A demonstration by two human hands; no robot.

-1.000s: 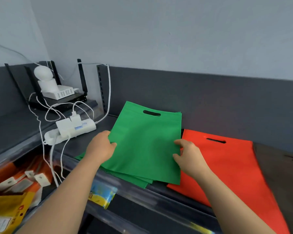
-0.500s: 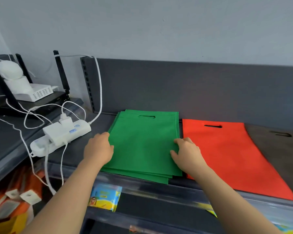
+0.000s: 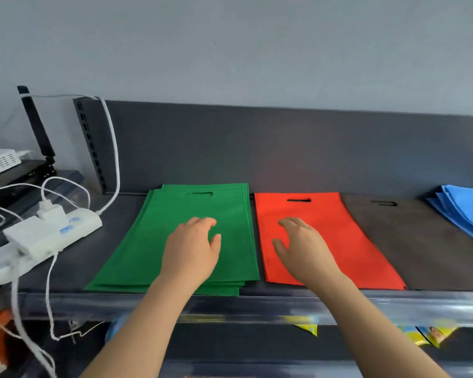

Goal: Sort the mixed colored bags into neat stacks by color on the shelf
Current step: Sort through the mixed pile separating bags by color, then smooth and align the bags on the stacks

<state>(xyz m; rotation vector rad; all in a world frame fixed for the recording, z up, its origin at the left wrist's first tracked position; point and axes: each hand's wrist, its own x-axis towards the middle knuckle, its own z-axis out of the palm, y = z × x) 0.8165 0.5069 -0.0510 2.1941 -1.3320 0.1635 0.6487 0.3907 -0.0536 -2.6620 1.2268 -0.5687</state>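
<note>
A stack of green bags (image 3: pixel 148 241) lies flat on the dark shelf (image 3: pixel 109 257), handle slots toward the back wall. To its right lie an orange-red bag (image 3: pixel 347 236), then a dark grey bag (image 3: pixel 421 241), then a stack of blue bags (image 3: pixel 464 205) at the right edge of view. My left hand (image 3: pixel 191 249) hovers over the green stack with fingers loosely curled and holds nothing. My right hand (image 3: pixel 302 246) hovers over the left part of the orange-red bag, fingers apart, holding nothing.
A white power strip (image 3: pixel 44 236) with white cables (image 3: pixel 112 148) sits on the shelf left of the green stack. A router with a black antenna (image 3: pixel 36 126) stands further left. A clear strip (image 3: pixel 257 306) runs along the shelf's front edge, with yellow packets (image 3: pixel 432 335) below.
My hands have let go of the green stack's side edges. The left hand moved over its middle, the right hand over the orange-red bag. The view swung right, revealing the blue stack.
</note>
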